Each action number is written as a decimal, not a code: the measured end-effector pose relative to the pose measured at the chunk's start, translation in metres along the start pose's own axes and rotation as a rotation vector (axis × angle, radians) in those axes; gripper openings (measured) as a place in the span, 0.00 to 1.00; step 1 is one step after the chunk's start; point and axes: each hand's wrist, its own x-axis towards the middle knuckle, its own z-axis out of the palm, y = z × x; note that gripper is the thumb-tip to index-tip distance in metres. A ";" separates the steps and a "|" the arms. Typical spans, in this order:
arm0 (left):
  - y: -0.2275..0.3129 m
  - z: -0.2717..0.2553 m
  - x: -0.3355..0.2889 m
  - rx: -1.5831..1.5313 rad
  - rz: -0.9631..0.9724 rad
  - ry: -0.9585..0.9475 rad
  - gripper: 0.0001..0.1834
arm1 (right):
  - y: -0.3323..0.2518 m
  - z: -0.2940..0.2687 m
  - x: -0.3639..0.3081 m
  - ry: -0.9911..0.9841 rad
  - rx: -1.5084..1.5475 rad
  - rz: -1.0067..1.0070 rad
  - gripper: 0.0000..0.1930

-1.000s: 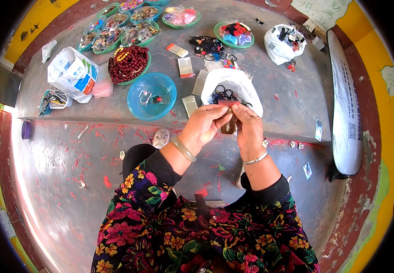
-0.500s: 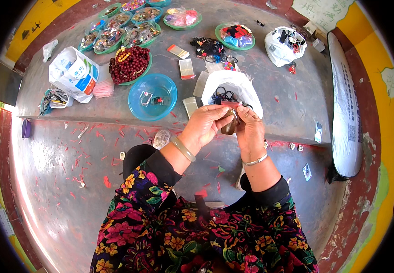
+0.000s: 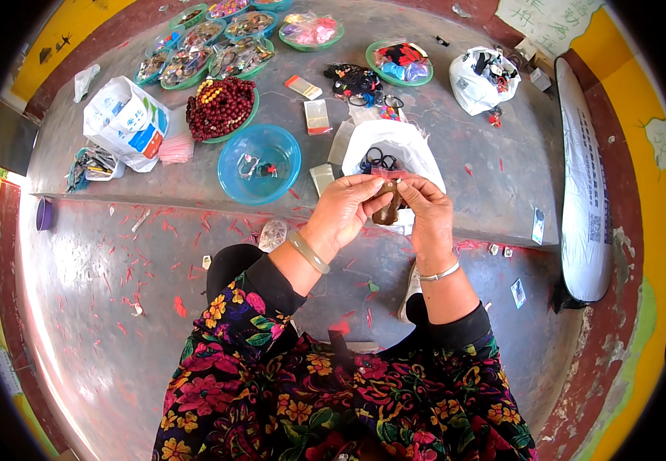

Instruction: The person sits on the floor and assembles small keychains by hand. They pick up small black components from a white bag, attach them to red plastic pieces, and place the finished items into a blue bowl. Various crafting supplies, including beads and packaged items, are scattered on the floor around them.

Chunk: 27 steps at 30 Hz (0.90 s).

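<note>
Grey ledge (image 3: 494, 169) beyond. Left hand (image 3: 350, 201) and right hand (image 3: 430, 213), fingers clamped on small plastic bag (image 3: 386, 213); presumably light, limp, slippery; best gripped by its reddish top edge.

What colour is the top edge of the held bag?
The bag's top edge is red; head view.

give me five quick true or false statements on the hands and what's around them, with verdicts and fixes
1. The left hand and right hand both pinch a small bag with a reddish top edge. True.
2. The left wrist is bare. False: it wears a pale bangle.
3. The open white bag just beyond the hands contains dark loops. True.
4. The blue basin is full to the rim. False: only a few small items lie in it.
5. Dark red beads are heaped in a green bowl. True.
</note>
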 end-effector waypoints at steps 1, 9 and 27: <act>0.000 0.000 0.000 0.002 -0.001 0.001 0.07 | 0.002 -0.001 0.001 -0.019 -0.026 -0.019 0.04; 0.003 0.004 -0.001 -0.021 -0.013 -0.015 0.07 | 0.007 -0.002 0.001 -0.029 0.228 0.105 0.04; -0.006 -0.002 0.004 0.242 0.055 -0.013 0.09 | -0.002 -0.005 0.003 0.046 -0.038 0.206 0.04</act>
